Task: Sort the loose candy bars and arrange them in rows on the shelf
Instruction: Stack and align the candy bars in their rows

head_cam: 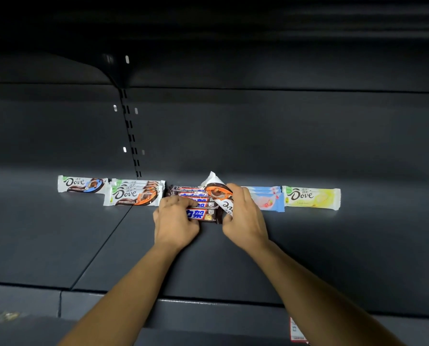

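On the shelf (333,245), right hand (243,218) fingers hold one orange Dove bar (218,193).

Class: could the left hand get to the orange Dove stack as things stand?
Probably yes. The left hand rests on the brown bars, and the orange Dove stack lies just beside it with nothing between.

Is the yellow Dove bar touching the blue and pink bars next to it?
Touching, it seems. In the head view the yellow Dove bar's left end meets the right edge of the blue and pink bars, with no shelf visible between them.
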Available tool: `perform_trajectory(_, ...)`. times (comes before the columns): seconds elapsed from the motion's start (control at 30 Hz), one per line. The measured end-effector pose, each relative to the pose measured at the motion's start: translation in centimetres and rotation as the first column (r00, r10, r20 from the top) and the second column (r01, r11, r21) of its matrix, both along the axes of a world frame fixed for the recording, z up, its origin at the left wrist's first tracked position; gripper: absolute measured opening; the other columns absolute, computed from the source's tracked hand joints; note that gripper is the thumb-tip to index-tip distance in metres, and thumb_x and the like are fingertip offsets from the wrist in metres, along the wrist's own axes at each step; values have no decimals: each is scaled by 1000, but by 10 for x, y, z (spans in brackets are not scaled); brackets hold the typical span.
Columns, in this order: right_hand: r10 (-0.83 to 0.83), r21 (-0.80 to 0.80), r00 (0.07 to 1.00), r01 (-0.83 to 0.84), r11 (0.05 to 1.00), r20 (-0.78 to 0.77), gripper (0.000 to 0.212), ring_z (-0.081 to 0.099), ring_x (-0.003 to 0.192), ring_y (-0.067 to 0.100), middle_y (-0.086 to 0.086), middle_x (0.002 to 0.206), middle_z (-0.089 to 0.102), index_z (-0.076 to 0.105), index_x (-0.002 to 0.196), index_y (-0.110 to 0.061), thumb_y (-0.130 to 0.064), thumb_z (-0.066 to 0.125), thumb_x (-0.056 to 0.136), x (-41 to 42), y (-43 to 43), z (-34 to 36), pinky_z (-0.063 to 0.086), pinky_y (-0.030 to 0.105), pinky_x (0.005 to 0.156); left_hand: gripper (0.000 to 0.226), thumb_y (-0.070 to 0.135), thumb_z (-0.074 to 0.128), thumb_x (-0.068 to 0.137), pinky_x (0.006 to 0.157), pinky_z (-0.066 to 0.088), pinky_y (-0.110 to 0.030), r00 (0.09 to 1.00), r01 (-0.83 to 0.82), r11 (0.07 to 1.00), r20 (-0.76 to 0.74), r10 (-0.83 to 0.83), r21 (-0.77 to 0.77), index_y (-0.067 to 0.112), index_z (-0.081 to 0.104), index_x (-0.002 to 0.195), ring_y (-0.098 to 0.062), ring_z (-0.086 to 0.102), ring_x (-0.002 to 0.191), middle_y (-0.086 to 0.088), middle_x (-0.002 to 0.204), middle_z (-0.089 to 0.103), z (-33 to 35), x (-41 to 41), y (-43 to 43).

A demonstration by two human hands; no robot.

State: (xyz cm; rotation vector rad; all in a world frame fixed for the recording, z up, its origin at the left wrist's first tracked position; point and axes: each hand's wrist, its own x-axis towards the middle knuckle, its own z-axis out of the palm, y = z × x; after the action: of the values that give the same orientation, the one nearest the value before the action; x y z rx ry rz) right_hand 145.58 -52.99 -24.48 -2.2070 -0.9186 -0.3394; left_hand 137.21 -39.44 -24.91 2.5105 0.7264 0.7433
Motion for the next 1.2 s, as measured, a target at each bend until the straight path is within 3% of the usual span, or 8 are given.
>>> perform_trajectory(0.3, 40, -56, 994, -34, 998, 101, 66, 45, 117, 25, 6, 126, 47, 37, 136, -15, -2, 53, 73, -2, -1, -1, 33, 30, 101, 42, 25, 64, 76, 105, 21, -35, 1000, 3, 1000, 7, -3, 29, 29, 60, 117, -16, 31, 125, 5, 122, 51, 0, -1, -4)
perform_trajectory(0.5, 22, -52, 998, -19, 998, 57, 65, 48, 113, 26, 5, 128, 46, 35, 136, -18, -4, 53, 76, -4, -2, 1, 38, 32, 96, 48, 24, 62, 78, 102, 26, -35, 996, -67, 998, 59, 68, -19, 24, 53, 125, -19, 31, 125, 0, 125, 45, 1, -1, -3)
perform_trajectory(0.6, 42, -92, 995, -34, 995, 88, 65, 48, 114, 24, 3, 131, 45, 34, 138, -18, -5, 53, 77, -5, -3, 0, 36, 30, 97, 51, 21, 60, 79, 102, 28, -36, 991, -113, 990, 61, 118, -84, 20, 50, 129, -21, 30, 125, -3, 129, 42, 3, -2, -1)
perform_trajectory(0.7, 87, -136, 986, -67, 988, 142, 65, 50, 109, 24, 2, 127, 47, 36, 136, -19, -5, 53, 76, -6, -3, 0, 38, 30, 95, 50, 21, 59, 80, 100, 30, -35, 994, -99, 994, 34, 101, -42, 16, 50, 129, -23, 31, 125, -3, 131, 44, 1, -2, -1)
perform_trajectory(0.93, 182, -221, 957, -131, 967, 227, 63, 55, 101, 28, 3, 115, 54, 44, 130, -18, -2, 54, 69, -11, -2, -1, 44, 35, 87, 23, 25, 59, 83, 93, 32, -36, 997, -75, 997, 19, 75, -8, 12, 58, 102, -24, 34, 120, -3, 123, 51, 1, -2, -2)
perform_trajectory(1.2, 155, -222, 953, -97, 970, 261, 65, 50, 108, 26, 3, 117, 52, 42, 133, -17, -4, 55, 71, -8, 1, -5, 37, 34, 94, 33, 25, 59, 86, 96, 31, -34, 997, -70, 997, 26, 70, 12, 10, 57, 115, -22, 32, 124, -2, 128, 48, -1, -3, -1)
